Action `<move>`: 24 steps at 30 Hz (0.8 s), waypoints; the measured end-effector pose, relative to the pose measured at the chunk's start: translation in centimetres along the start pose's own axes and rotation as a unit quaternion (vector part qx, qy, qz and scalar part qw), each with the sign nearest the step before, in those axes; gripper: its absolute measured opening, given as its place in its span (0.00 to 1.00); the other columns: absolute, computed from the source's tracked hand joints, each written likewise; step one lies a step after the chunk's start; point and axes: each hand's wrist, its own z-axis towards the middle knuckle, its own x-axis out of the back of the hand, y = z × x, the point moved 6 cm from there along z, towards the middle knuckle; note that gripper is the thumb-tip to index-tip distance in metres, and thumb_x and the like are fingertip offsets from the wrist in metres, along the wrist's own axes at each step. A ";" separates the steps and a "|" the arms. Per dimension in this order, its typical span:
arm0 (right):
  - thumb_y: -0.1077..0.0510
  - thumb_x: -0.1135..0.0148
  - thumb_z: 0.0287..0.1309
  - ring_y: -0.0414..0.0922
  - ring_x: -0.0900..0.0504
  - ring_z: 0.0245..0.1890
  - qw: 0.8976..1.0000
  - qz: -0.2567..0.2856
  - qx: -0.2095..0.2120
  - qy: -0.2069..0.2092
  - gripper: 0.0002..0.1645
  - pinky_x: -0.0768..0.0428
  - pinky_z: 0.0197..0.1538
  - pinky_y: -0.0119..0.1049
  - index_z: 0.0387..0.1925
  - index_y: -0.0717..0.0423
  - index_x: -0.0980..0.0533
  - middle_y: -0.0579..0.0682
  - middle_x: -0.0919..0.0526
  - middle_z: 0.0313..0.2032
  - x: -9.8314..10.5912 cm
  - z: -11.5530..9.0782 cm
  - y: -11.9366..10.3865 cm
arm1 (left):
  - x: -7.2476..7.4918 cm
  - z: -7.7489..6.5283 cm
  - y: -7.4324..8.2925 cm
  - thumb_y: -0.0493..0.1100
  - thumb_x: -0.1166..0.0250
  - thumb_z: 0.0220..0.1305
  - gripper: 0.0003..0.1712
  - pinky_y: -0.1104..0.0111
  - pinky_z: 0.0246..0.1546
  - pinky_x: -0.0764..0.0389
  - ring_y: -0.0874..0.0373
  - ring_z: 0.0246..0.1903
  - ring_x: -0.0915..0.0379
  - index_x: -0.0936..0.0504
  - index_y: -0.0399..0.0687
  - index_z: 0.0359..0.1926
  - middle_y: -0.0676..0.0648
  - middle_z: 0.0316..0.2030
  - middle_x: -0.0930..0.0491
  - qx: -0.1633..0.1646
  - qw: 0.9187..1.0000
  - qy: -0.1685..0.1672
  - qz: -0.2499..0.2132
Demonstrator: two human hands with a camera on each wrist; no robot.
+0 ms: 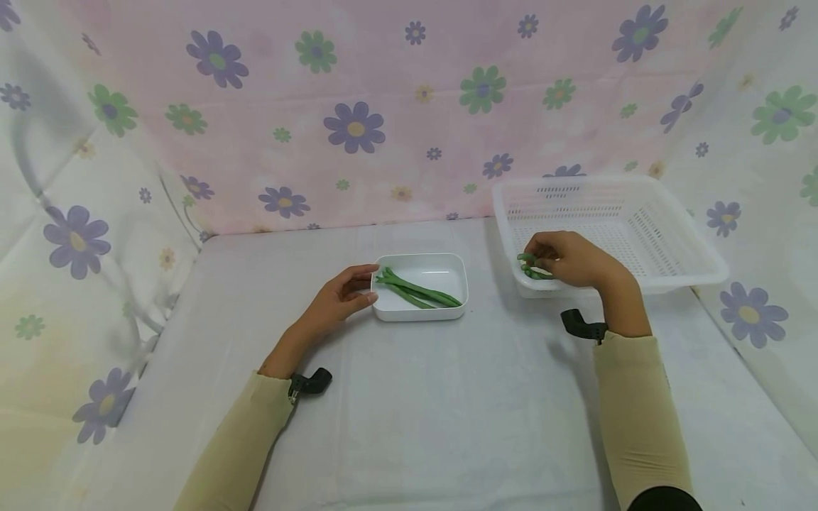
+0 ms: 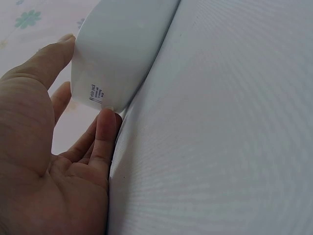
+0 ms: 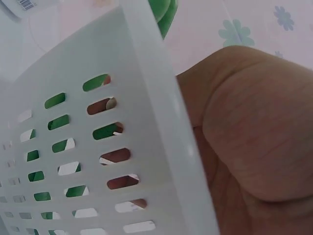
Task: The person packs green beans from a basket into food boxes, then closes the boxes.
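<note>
A small white dish (image 1: 418, 316) holds a few long green beans (image 1: 418, 289). My left hand (image 1: 339, 294) is at the dish's left end, thumb and fingertips touching its outer wall; the left wrist view shows these fingers (image 2: 104, 139) against the dish (image 2: 120, 49), beside its small printed label. Over the front left corner of a white slotted basket (image 1: 693, 273), my right hand (image 1: 569, 257) has its fingers curled around green beans (image 1: 527, 258). In the right wrist view the basket wall (image 3: 161, 147) partly hides the fingers and beans, which show through the slots.
A white cloth (image 1: 415, 411) covers the table. Flower-patterned curtains (image 1: 396, 92) close off the back and both sides. The basket stands at the back right, close to the curtain. Black wrist cameras (image 1: 311, 382) are strapped to both wrists.
</note>
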 end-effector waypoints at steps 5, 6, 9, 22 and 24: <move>0.71 0.43 0.74 0.55 0.15 0.52 0.999 0.017 0.021 0.017 0.11 0.21 0.61 0.57 0.49 0.59 0.18 0.56 0.12 0.47 0.3 -0.2 -0.4 | 0.0 0.0 -0.1 0.42 0.31 0.75 0.34 0.68 0.69 0.25 0.48 0.70 0.30 0.30 0.58 0.78 0.45 0.71 0.28 0.003 1.000 -0.001 0.001; 0.71 0.43 0.74 0.56 0.15 0.52 0.999 0.021 0.028 0.022 0.10 0.21 0.62 0.58 0.49 0.60 0.19 0.57 0.12 0.47 0.4 -0.2 -0.5 | 0.0 0.0 0.0 0.42 0.31 0.75 0.34 0.68 0.69 0.25 0.48 0.70 0.30 0.30 0.57 0.78 0.44 0.71 0.28 0.003 1.000 -0.002 0.001; 0.71 0.44 0.74 0.55 0.15 0.52 0.997 0.030 0.046 0.044 0.11 0.20 0.62 0.58 0.49 0.61 0.18 0.59 0.12 0.47 0.6 -0.3 -0.9 | 0.0 0.0 -0.1 0.42 0.31 0.75 0.35 0.69 0.68 0.25 0.48 0.70 0.30 0.30 0.57 0.78 0.45 0.71 0.28 0.003 1.000 -0.002 0.001; 0.71 0.42 0.74 0.56 0.15 0.53 0.988 0.033 0.077 0.130 0.10 0.18 0.61 0.58 0.50 0.61 0.18 0.57 0.13 0.47 1.6 -0.5 -2.8 | 0.0 0.0 0.0 0.42 0.31 0.75 0.35 0.63 0.70 0.25 0.46 0.70 0.30 0.30 0.55 0.78 0.43 0.71 0.28 -0.006 1.000 0.000 0.001; 0.71 0.42 0.74 0.57 0.15 0.53 0.985 0.030 0.089 0.143 0.10 0.18 0.61 0.59 0.50 0.62 0.18 0.57 0.13 0.48 1.8 -0.5 -3.2 | 0.0 0.1 -0.1 0.41 0.31 0.75 0.34 0.63 0.70 0.26 0.46 0.70 0.30 0.31 0.54 0.78 0.43 0.71 0.28 -0.008 1.000 -0.002 0.001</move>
